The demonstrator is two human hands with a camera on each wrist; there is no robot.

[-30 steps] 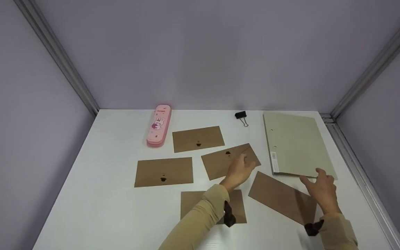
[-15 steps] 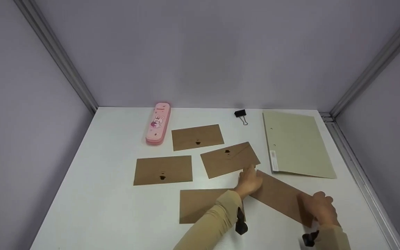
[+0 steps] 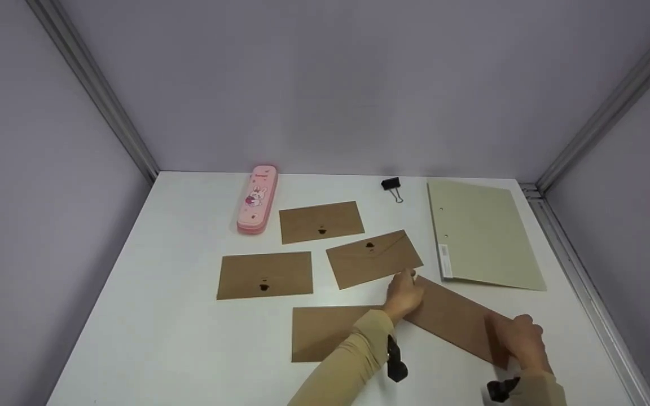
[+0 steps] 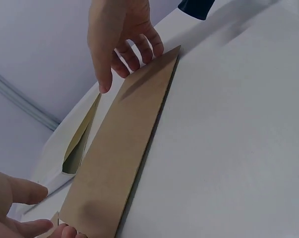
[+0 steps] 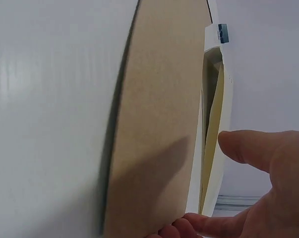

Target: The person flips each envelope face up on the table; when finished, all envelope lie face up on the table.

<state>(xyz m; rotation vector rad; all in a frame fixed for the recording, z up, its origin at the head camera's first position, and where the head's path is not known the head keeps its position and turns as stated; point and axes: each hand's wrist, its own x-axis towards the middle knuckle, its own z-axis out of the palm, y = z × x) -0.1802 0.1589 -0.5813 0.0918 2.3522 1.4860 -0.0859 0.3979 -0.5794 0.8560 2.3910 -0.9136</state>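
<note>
A plain brown envelope [image 3: 452, 320] lies slanted at the table's front right, its unmarked side up. My left hand [image 3: 405, 293] is at its left end; in the left wrist view the fingertips touch that end and the thumb stands clear of it. At the opposite end is my right hand [image 3: 522, 337], fingertips against the short edge. Its thumb is raised off the paper in the right wrist view. Another envelope [image 3: 319, 335] is partly hidden under my left forearm. Just beyond my left hand rests a tilted envelope [image 3: 373, 260] with a dark printed mark.
Two more marked envelopes lie further left, one nearer [image 3: 266, 276] and one further back [image 3: 320, 223]. A pink pencil case [image 3: 257, 200] stands by the back edge. Toward the back right are a black binder clip [image 3: 391, 184] and a grey-green file folder [image 3: 486, 237].
My left hand has moved from the tilted envelope to the slanted envelope's left end. My right hand has come down from the folder's front edge to its right end. The envelopes look unmoved.
</note>
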